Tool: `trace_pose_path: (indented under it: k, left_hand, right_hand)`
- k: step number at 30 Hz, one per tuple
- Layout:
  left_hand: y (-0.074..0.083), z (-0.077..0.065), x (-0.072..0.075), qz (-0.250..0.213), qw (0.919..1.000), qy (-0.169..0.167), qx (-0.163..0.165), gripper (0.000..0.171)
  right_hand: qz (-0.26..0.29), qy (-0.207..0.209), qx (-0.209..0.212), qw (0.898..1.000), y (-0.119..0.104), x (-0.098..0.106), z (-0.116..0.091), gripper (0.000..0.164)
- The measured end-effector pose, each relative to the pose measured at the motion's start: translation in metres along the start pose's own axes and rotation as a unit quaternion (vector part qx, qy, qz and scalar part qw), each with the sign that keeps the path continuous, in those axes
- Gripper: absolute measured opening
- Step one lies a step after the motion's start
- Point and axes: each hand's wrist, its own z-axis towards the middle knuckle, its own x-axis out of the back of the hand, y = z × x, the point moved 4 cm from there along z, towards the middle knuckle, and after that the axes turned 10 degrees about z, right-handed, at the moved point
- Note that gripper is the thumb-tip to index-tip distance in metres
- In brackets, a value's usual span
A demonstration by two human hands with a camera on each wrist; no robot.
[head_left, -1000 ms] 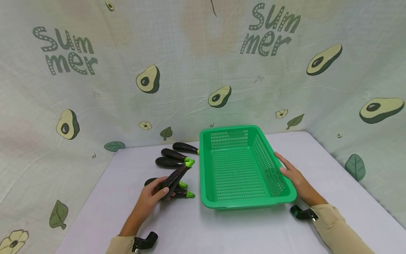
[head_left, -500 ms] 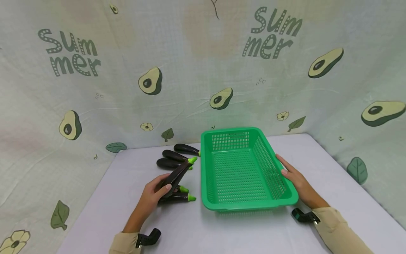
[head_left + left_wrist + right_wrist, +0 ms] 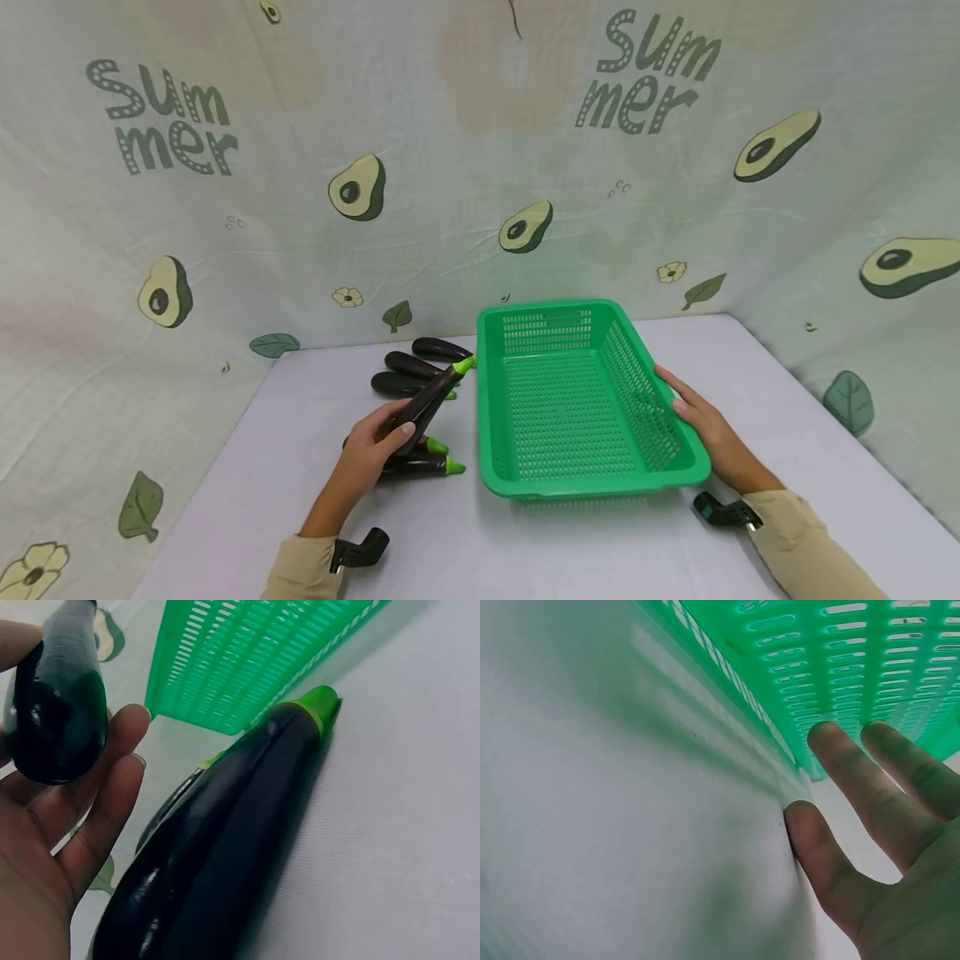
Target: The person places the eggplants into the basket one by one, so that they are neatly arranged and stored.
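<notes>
My left hand (image 3: 367, 448) grips a dark purple eggplant (image 3: 426, 405), its green stem tilted up toward the basket. In the left wrist view, the thumb and fingers curl round the rounded end of this eggplant (image 3: 60, 727). Below the hand lies another eggplant (image 3: 415, 467) with its stem to the right, and one more shows partly behind it. My right hand (image 3: 712, 433) rests against the right side of the green plastic basket (image 3: 592, 483), thumb at the rim. The right wrist view has its fingers (image 3: 877, 802) extended toward the slotted basket wall.
Farther back on the white tabletop (image 3: 540, 550), several eggplants (image 3: 396, 385) lie left of the basket. A printed cloth (image 3: 442, 167) with avocados and lettering hangs behind and along the sides. Each wrist wears a black camera (image 3: 362, 550).
My left hand has moved slightly up and to the right with the eggplant, bringing its stem closer to the basket's left rim. My right hand stays at the basket's right side.
</notes>
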Motion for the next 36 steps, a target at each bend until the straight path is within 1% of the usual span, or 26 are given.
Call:
trace_pose_path:
  k: [2,4,10,15,20,24,28,31,36]
  left_hand:
    - [0.000,0.002,0.000,0.005,1.0000,-0.001,0.008,0.041]
    - [0.000,0.003,-0.001,0.006,0.9999,-0.002,0.016,0.041]
    - [0.004,0.004,-0.003,0.017,0.9996,-0.003,0.023,0.043]
    - [0.009,0.010,-0.005,0.026,0.9996,-0.004,0.009,0.043]
    - [0.011,0.014,-0.007,0.022,0.9997,-0.013,-0.004,0.043]
    - [0.015,0.015,-0.007,0.024,0.9996,-0.018,-0.005,0.043]
    - [0.017,0.019,-0.003,0.031,0.9995,-0.011,-0.005,0.042]
    - [0.019,0.023,-0.001,0.035,0.9992,-0.015,-0.011,0.043]
    - [0.031,0.034,-0.002,0.044,0.9984,-0.024,-0.028,0.043]
  right_hand:
    - [0.016,-0.006,-0.004,1.000,0.000,0.000,-0.001,0.051]
    - [0.019,-0.007,-0.011,1.000,0.001,0.000,-0.001,0.052]
    - [-0.003,-0.002,-0.026,1.000,0.002,-0.001,-0.001,0.054]
    - [-0.008,0.004,-0.024,1.000,0.002,-0.001,-0.003,0.054]
    - [-0.004,-0.007,-0.019,1.000,0.000,-0.002,-0.003,0.054]
    - [0.006,-0.011,-0.014,1.000,-0.002,-0.001,-0.002,0.054]
    - [0.010,-0.016,-0.010,1.000,-0.002,-0.003,-0.001,0.055]
    - [0.012,-0.017,-0.006,1.000,-0.001,-0.004,0.000,0.055]
    - [0.019,-0.007,-0.004,1.000,0.001,-0.005,-0.003,0.054]
